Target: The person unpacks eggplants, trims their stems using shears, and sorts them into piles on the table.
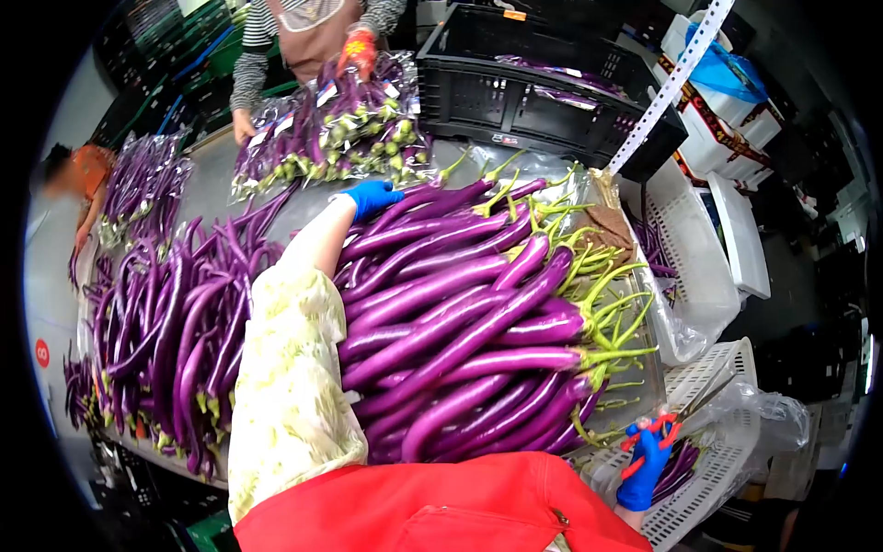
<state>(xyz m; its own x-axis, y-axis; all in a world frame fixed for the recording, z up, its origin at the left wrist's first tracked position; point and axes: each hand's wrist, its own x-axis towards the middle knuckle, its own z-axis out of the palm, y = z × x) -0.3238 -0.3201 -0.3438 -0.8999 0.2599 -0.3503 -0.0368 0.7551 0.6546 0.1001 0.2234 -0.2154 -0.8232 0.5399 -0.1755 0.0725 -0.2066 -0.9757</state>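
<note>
Glossy purple long eggplants with green stems lie heaped across the middle of the frame, their stem ends toward the right. Just above centre, the left hand in a blue glove is at the pile's upper edge; I cannot tell whether its fingers are closed on one. At lower right, the blue-gloved right hand grips red-handled metal scissors, blades pointing up and rightward, beside a white perforated plastic basket. Top centre, a co-worker's red-gloved hand is over clear-bagged eggplants.
</note>
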